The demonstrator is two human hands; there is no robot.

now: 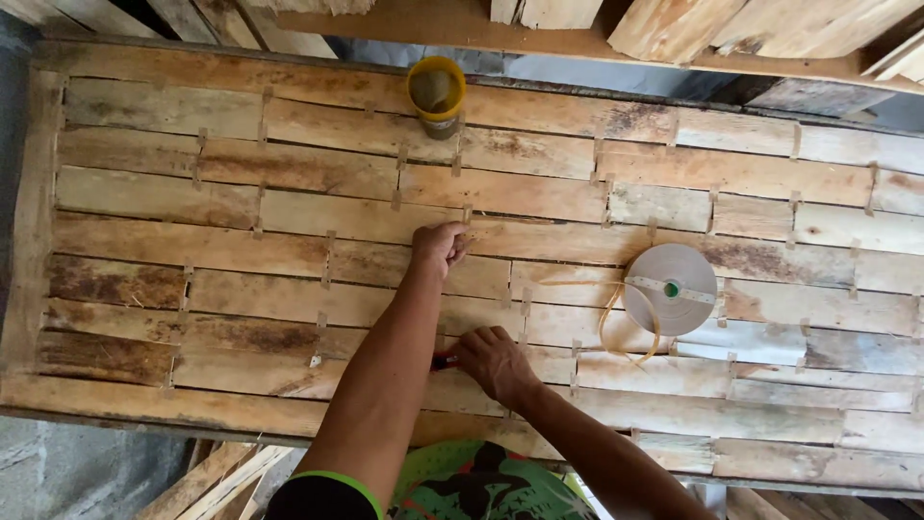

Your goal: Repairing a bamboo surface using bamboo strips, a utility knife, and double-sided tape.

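Hands worked over a panel of thin wood strips [289, 164] joined by short tape pieces. The left hand [441, 246] pressed curled fingers onto a seam near the panel's middle. The right hand [496, 361], nearer the front edge, closed around a small red-tipped tool [445, 362]. A tape roll [671, 289] lay to the right; a yellow cup [436, 94] stood near the far edge.

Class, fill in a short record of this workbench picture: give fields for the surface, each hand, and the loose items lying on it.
Surface: wooden panel of thin veneer strips joined by small tape pieces
Left hand: closed, pressing on a seam near the panel's middle
Right hand: holds a small red-and-black tool, kind unclear, against the wood
Tape roll: pale, lying flat right of the hands, loose end curling out
Yellow cup: upright near the far edge
Above: stacked wood
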